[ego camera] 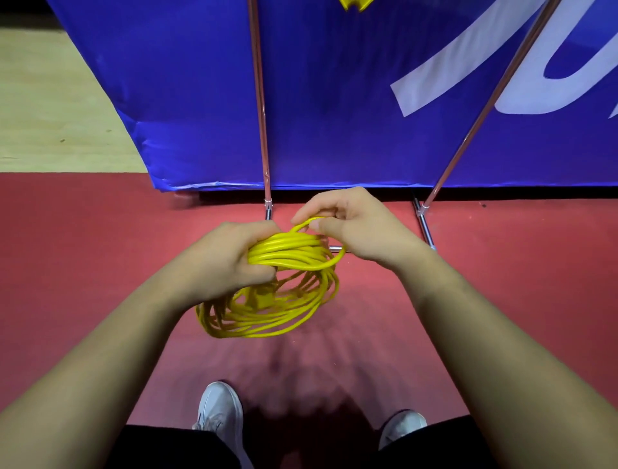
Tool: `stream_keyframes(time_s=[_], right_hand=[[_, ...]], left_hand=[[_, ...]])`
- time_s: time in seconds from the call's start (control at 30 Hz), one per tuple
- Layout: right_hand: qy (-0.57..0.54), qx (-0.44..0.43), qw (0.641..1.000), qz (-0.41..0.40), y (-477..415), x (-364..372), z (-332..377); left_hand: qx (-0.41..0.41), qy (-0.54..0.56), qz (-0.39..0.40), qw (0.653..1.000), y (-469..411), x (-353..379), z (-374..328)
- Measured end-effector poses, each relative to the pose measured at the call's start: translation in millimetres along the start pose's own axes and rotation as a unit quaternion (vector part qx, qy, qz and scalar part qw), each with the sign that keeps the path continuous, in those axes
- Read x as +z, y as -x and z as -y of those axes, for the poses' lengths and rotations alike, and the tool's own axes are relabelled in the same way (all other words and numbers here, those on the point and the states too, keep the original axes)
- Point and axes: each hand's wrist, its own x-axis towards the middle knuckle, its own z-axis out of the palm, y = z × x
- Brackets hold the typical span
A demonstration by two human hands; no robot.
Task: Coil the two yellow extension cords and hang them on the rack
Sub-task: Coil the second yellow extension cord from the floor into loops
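Note:
A yellow extension cord (267, 314) hangs as a coil of several loops above the red floor. My left hand (230, 254) is closed around the top of the bundle. My right hand (351, 224) pinches a single loop of the same cord just right of the bundle, looping over and around it. A plug body shows blurred inside the coil. A second yellow piece (355, 4) peeks in at the top edge, cut off. The rack's metal poles (259, 100) rise in front of a blue banner.
The blue banner (334, 100) with white lettering stands close ahead, its base on the red carpet (83, 267). A slanted pole (485, 113) and low metal foot bars (424, 227) lie right of my hands. Pale wood floor (50, 100) shows at left. My shoes (220, 411) are below.

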Motion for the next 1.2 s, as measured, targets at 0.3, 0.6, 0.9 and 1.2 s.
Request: stream_keyframes(time_s=[0.3, 0.6, 0.9, 1.2], right_hand=[[-0.040, 0.075, 0.989, -0.125, 13, 29, -15], [-0.091, 0.056, 0.994, -0.016, -1, 75, -44], [-0.082, 0.010, 0.993, -0.082, -2, 72, -49], [-0.181, 0.040, 0.975, -0.124, -6, 76, -42]], left_hand=[[-0.129, 0.127, -0.127, 0.975, -10, 1, 2], [-0.145, 0.120, -0.160, 0.969, -13, 8, -2], [-0.146, 0.106, -0.154, 0.971, -13, 1, 5], [-0.153, 0.019, -0.198, 0.968, -14, -1, 10]])
